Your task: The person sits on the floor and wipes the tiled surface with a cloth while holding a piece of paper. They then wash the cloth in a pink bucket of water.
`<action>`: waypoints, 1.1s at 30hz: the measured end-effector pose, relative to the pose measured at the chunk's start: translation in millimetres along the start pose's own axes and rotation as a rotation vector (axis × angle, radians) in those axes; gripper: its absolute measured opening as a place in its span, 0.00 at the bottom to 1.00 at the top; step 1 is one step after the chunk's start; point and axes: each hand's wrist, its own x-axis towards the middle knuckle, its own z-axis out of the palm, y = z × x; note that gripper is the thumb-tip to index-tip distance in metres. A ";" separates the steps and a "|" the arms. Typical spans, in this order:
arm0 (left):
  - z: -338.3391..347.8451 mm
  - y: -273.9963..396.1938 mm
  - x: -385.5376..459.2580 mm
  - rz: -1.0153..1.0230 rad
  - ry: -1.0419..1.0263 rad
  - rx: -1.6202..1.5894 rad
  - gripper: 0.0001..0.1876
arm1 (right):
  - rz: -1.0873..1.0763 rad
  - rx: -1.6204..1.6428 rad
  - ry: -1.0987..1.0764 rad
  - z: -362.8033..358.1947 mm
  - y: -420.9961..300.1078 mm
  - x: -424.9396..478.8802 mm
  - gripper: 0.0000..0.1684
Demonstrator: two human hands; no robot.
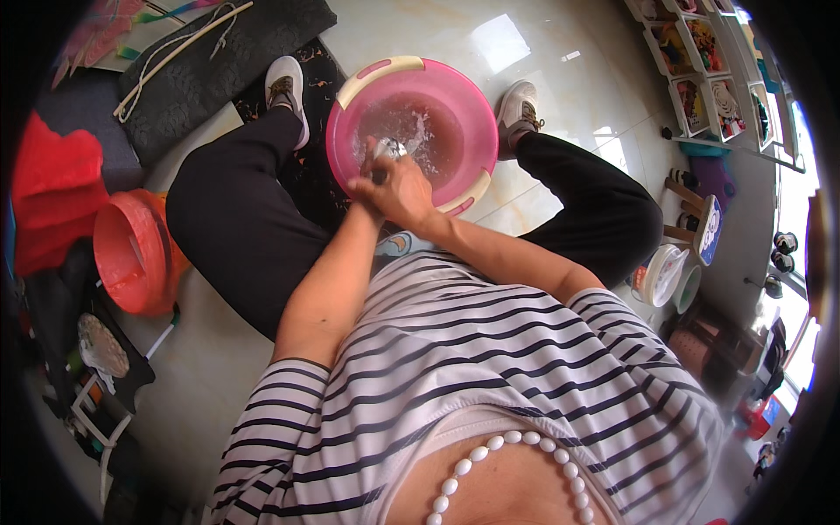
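A pink plastic basin (484, 125) with cream-coloured handles stands on the floor between my feet. It holds murky water (446, 141) with a splash at its middle. Over the near left part of the basin my two hands meet. The fingers of my right hand (408, 190) curl around a small shiny wet object (390, 148), which is too blurred to name. My left hand (365, 178) is close against it, partly covered by the right, so its grip is unclear.
An orange-red bucket (125, 256) and red cloth (59, 190) are at left. A wooden stick with cord (187, 56) lies on a dark cushion (262, 39). On the right are a rack of white bins (705, 79), a small stool (707, 230) and a white tub (658, 275).
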 end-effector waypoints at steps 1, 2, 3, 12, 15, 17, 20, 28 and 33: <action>-12.7 4.9 0.1 0.030 0.104 -0.149 0.25 | 0.055 0.006 0.008 1.8 1.0 12.1 0.24; -24.2 13.0 0.4 0.059 0.209 -0.298 0.23 | 0.070 0.020 0.026 2.1 0.7 20.9 0.26; -35.5 23.0 4.2 0.086 0.310 -0.445 0.21 | 0.087 0.037 0.050 6.7 5.8 32.7 0.26; 10.4 -13.7 26.1 0.084 0.771 0.758 0.13 | 0.288 0.225 0.035 7.3 103.7 96.6 0.26; 9.3 -1.3 32.9 0.214 1.039 0.484 0.20 | 0.248 0.510 0.172 43.0 191.5 120.6 0.25; 2.9 16.1 18.8 0.371 1.181 0.708 0.25 | 0.377 0.181 0.116 35.0 176.7 122.0 0.23; 9.4 19.5 18.1 0.247 1.313 0.768 0.29 | -0.003 -0.454 -0.018 35.8 156.6 89.5 0.24; -27.3 17.5 24.2 0.045 1.316 0.781 0.31 | 0.286 0.127 -0.263 34.6 137.9 87.9 0.21; -11.0 18.9 14.4 0.205 0.907 0.592 0.30 | 0.089 0.582 -0.461 -50.8 32.9 27.3 0.10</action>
